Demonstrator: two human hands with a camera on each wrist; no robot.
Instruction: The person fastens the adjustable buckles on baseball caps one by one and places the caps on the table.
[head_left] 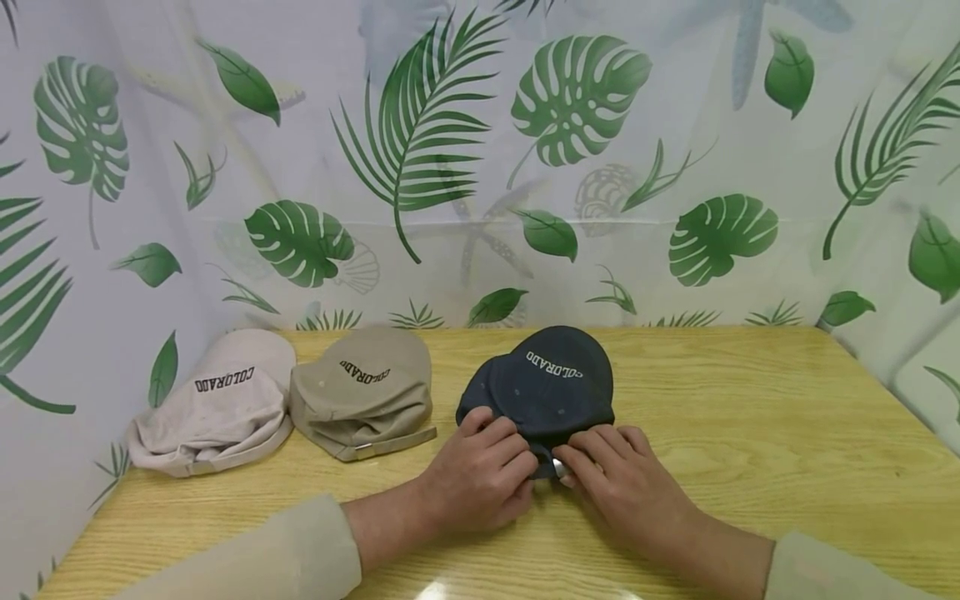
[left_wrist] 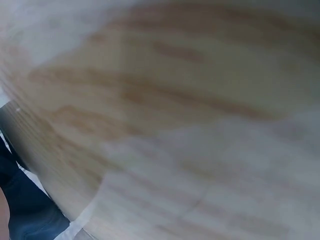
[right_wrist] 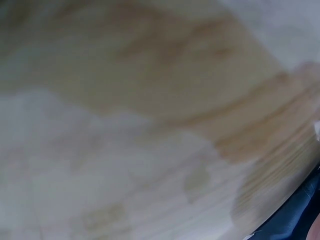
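Observation:
A navy baseball cap (head_left: pixel 566 367) with white COLORADO lettering lies on the wooden table, the lettering upside down in the head view. At its near edge, curled fingers of my left hand (head_left: pixel 480 471) grip the left part of the back strap (head_left: pixel 542 461). The fingers of my right hand (head_left: pixel 626 487) pinch the strap's other side, by a shiny metal buckle (head_left: pixel 559 468). The fingertips hide part of the strap. Both wrist views are blurred; dark blue material (left_wrist: pixel 30 210) shows at the left one's lower left corner, and similar material (right_wrist: pixel 295 215) at the right one's lower right.
To the left, a khaki cap (head_left: pixel 375 375) and a pale beige cap (head_left: pixel 240 392) lie side by side, each with dark COLORADO lettering. Behind the wooden table (head_left: pixel 750 417) hangs a white leaf-print cloth (head_left: pixel 465 283), which also runs along the left and right sides.

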